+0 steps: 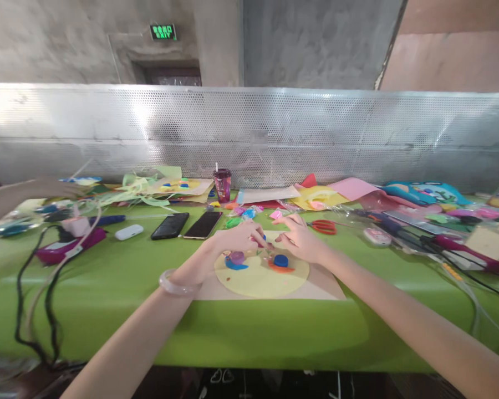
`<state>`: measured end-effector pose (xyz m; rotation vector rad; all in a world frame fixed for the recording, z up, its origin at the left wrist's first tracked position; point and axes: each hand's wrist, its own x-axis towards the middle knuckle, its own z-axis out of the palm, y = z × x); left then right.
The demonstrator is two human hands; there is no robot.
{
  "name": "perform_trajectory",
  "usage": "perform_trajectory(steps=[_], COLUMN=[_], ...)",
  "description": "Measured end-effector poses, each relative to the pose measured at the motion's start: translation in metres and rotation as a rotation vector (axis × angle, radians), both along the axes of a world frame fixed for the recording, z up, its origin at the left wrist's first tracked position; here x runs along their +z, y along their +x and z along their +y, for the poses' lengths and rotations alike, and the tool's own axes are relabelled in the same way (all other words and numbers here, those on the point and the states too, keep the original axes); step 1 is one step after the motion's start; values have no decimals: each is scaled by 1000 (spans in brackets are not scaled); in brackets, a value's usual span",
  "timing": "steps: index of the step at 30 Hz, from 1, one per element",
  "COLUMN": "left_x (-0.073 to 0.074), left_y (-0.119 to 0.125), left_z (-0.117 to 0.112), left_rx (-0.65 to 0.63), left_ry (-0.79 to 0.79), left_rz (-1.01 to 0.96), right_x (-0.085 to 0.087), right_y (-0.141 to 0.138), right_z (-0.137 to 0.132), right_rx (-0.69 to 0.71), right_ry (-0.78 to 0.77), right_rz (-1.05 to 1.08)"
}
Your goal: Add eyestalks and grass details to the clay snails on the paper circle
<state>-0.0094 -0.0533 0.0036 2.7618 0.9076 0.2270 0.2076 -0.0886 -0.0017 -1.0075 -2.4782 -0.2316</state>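
Note:
A pale yellow paper circle (pixel 258 282) lies on a cream sheet (pixel 330 288). On it sit a purple bottle cap (pixel 237 257) with a blue curved piece (pixel 236 266) and a dark blue bottle cap (pixel 281 260) with an orange curved piece (pixel 283 270). My left hand (pixel 241 237) reaches over the circle's upper part, its index finger stretched down to the paper beside another small blue piece partly covered by the hand. My right hand (pixel 301 239) hovers at the circle's upper right edge, fingers spread. Neither hand visibly grips anything. Small details between the fingertips are blurred.
Two phones (pixel 170 226) (pixel 203 225) and a white case (pixel 128 232) lie left. Red-handled scissors (pixel 323 226) are beyond my right hand. A lidded cup (pixel 222 185) stands behind. Power strips with cables (pixel 70 246) flank both sides. Another person's hand (pixel 54 189) reaches in at left.

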Motion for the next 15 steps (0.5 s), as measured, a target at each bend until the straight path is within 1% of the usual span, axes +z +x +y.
perform_trajectory(steps=[10,13,15], left_x=[4,4,3], left_y=[-1,-2,-2], left_z=[-4,-4,-4], left_rx=[8,1,-1], left_ry=[-26,-33,-24], left_rz=[-45,-49,-65], right_x=[0,0,0], right_y=[1,1,4], right_z=[0,2,9], right_rx=[-9,-18,-73], right_ry=[16,67,120], right_rz=[6,29,78])
